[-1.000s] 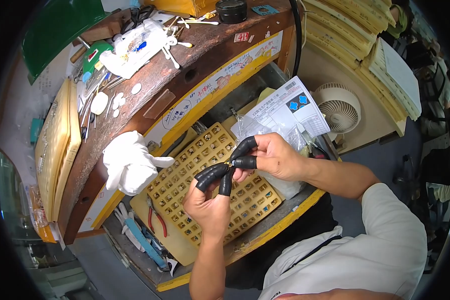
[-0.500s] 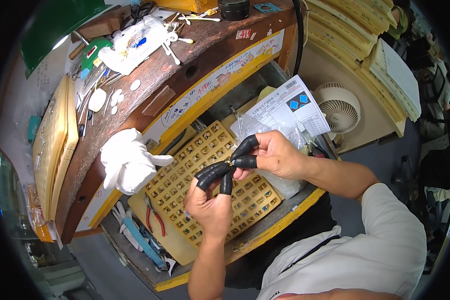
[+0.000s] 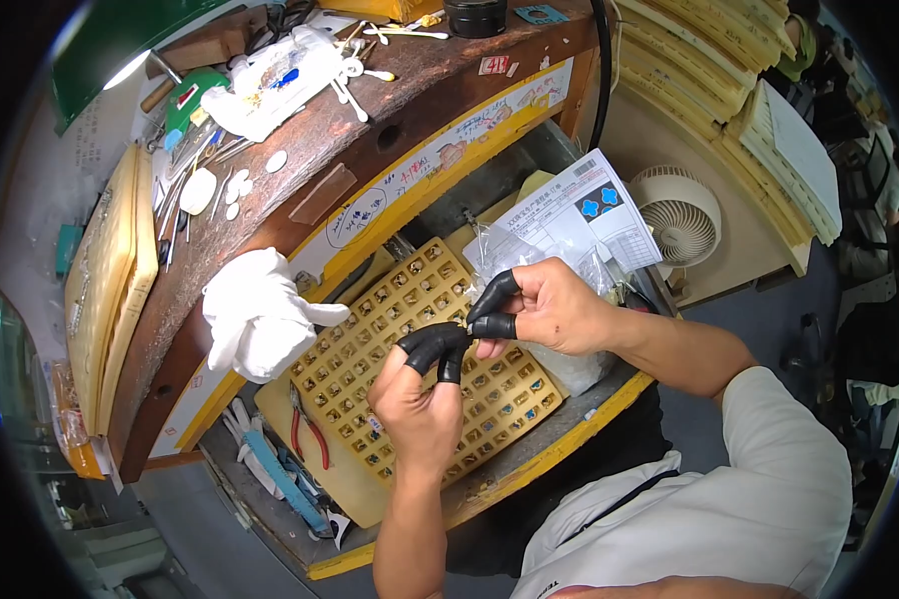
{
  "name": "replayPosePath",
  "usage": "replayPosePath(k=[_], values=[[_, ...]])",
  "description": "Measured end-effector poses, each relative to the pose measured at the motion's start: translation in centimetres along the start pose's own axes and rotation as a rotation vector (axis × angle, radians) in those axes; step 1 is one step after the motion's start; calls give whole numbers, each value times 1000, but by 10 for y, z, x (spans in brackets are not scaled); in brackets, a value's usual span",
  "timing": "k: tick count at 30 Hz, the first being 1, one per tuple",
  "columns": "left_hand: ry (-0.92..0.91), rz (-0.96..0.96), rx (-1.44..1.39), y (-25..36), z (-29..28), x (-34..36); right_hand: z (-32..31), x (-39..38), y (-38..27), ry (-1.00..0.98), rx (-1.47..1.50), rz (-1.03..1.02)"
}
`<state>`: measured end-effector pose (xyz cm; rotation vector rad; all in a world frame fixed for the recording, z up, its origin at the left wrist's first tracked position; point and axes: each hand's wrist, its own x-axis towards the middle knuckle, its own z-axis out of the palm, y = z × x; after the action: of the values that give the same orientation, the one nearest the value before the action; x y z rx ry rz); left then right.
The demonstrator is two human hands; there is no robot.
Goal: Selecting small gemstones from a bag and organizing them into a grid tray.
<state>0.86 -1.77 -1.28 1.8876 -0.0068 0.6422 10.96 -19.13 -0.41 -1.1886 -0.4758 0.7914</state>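
Observation:
My left hand [image 3: 417, 399] and my right hand [image 3: 539, 304] meet over a yellow compartment tray [image 3: 378, 486]. Black sleeves cover the working fingers of both, and the fingertips are pinched together. Between them sits a tiny gold-coloured jewelry piece [image 3: 466, 324], mostly hidden by the fingertips, so its exact shape cannot be made out. Beneath the hands, the tray's square pockets hold many small metal jewelry pieces, some with blue parts. Red-handled pliers [image 3: 310, 431] lie on the tray's left margin, apart from my left hand.
A white glove [image 3: 260, 314] rests at the brown bench's edge [image 3: 320, 195]. Cotton swabs [image 3: 350, 90] and thin tools lie on the bench. A printed sheet [image 3: 579, 215] and clear plastic bags lie behind my right hand, near a white fan [image 3: 674, 215]. The drawer's yellow front edge [image 3: 509, 486] is nearest me.
My left fingers have bent and drawn closer together, nearer the right fingertips. The small piece is now more covered. The view has shifted slightly.

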Motion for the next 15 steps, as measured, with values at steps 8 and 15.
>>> replayPosePath(k=[8, 15], values=[[-51, 9, 90, 4, 0, 0, 2, -3, 2, 26, -112, -16], [56, -274, -177, 4, 4, -3, 5, -1, 6, 60, -31, -46]])
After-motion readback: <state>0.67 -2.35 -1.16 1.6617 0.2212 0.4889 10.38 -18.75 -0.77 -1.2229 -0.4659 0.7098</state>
